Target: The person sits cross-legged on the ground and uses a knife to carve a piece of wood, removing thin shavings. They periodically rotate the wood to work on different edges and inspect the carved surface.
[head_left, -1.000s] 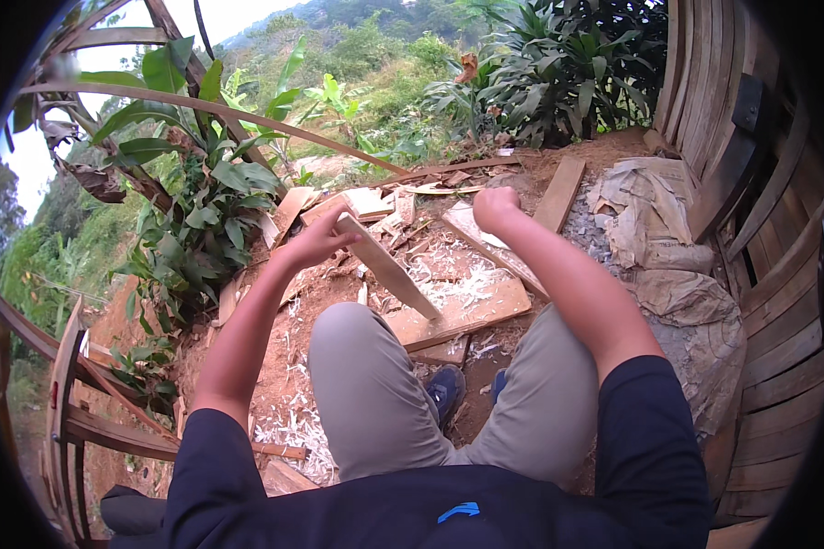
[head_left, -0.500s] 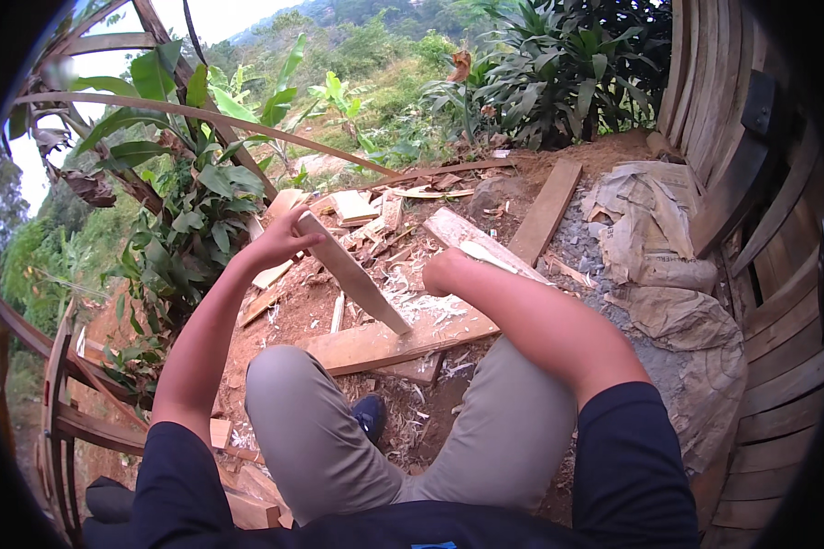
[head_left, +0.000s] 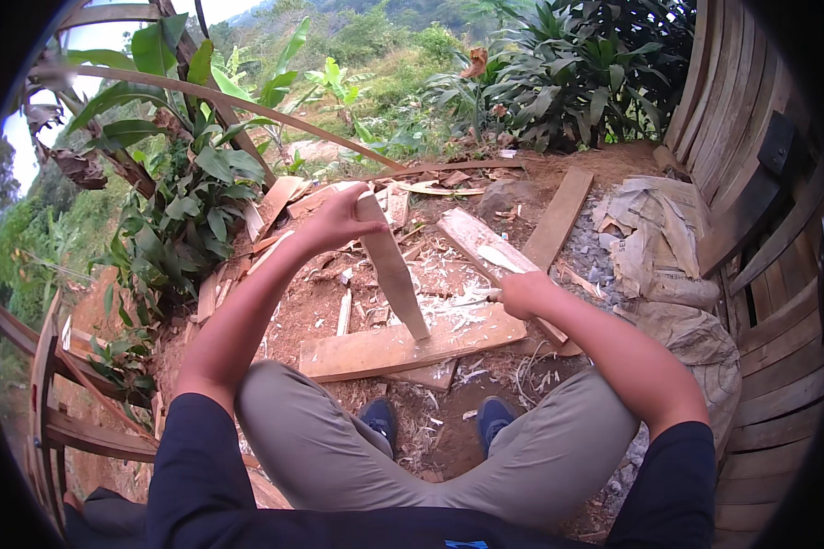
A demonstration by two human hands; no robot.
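Note:
My left hand (head_left: 346, 218) is closed around the upper end of a flat, tapered piece of wood (head_left: 392, 274). The piece stands tilted, its narrow lower end resting on a broad plank (head_left: 357, 355) on the ground. To its right, my right hand (head_left: 525, 295) is wrapped round the short handle of a knife (head_left: 467, 303). The thin blade points left toward the wood, with a gap between them; pale shavings behind it blur its outline. Another board (head_left: 471, 233) with a pale split face lies just beyond my right hand.
Shavings and offcuts (head_left: 403, 203) litter the reddish soil. A loose plank (head_left: 561, 215) lies farther back, beside crumpled paper sacks (head_left: 659, 238). A slatted wooden wall (head_left: 769, 403) borders the right. Leafy plants (head_left: 215, 183) and bent wooden strips (head_left: 238, 112) stand at the left.
My left hand and the tapered wood have shifted right, and the wood stands more upright. My right hand has moved right and slightly down, bringing the knife into sight. My knees are wider apart.

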